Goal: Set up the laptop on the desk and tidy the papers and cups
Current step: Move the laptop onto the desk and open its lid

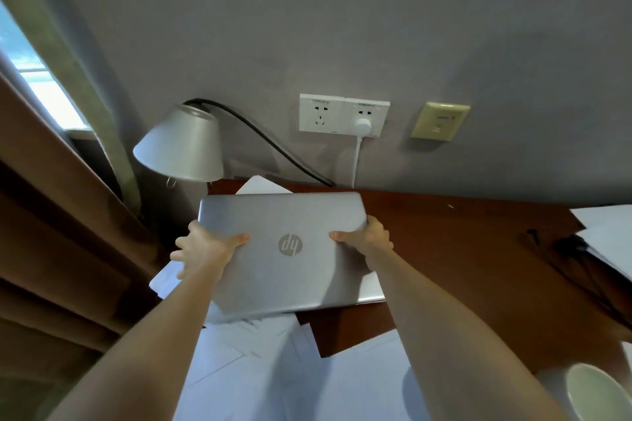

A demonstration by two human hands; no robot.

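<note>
Head view, the only one. I have the laptop (pixel 287 249), lid shut, logo up, held between both hands above the left part of the surface (pixel 461 243). Left hand (pixel 205 249) grips the left edge: thumb lies flat on the lid, fingers (pixel 181 244) curl around and under the side. Right hand (pixel 369 239) mirrors it on the right edge, thumb on top, the rest wrapped below. I judge this two-sided grip is chosen to keep the slab level and steady while I look for a spot.

The laptop seems tilted, far edge toward the wall; whether its near edge touches the papers (pixel 273 369) below I cannot tell. Loose sheets lie scattered under and in front of it, so no bare spot is free there; more sheets (pixel 608 225) sit at the right end. A cup (pixel 595 393) stands near the right corner, well apart from the laptop.

A lamp (pixel 181 143) stands just behind to the left; a wall socket (pixel 342 118) with a white plug is above, which is likely why this end suits the laptop.

Judgement: setup is early; the lid is not yet opened, and papers and cup remain untidied.
</note>
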